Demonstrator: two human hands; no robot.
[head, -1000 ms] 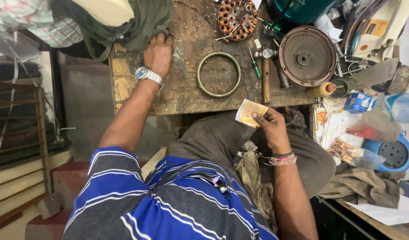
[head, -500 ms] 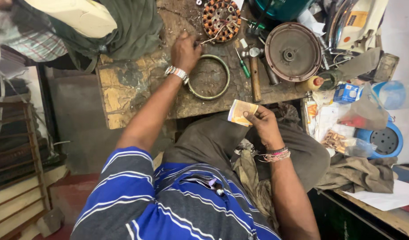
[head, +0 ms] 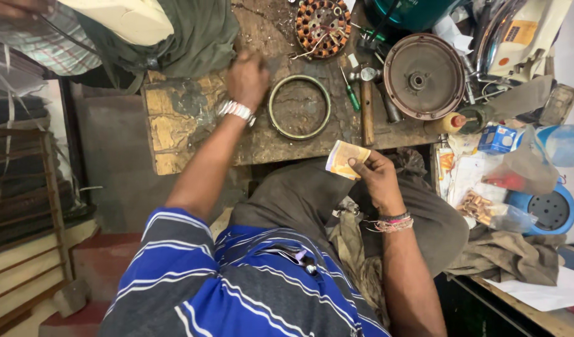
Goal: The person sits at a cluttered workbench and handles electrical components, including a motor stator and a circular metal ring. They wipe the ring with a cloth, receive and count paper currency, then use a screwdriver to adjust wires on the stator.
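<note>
fingers (head: pixel 360 163) of the right hand (head: pixel 377 178) pinch a small folded yellow paper (head: pixel 344 158) by its edge. that paper sits just below the near edge of the wooden bench (head: pixel 175 125), over the person's lap. the left hand (head: pixel 246 78) is stretched out over the bench. it looks blurry, so i cannot tell if its fingers are curled up or loose, and i cannot tell if it holds anything. a shiny watch (head: pixel 236 110) is on that wrist. just beside the left hand lies a metal ring (head: pixel 299 107), flat on the wood. above the ring is a round part with copper wire (head: pixel 323 25) wound in it. a hammer (head: pixel 366 103) with a wooden handle lies to the right of the ring, and a green screwdriver (head: pixel 349 93) lies between them. further right is a big round rusty disc (head: pixel 423 76). a blue round lid (head: pixel 549 209) sits far right, well apart from both hands. colourful thread bands (head: pixel 392 223) are on the right wrist.
</note>
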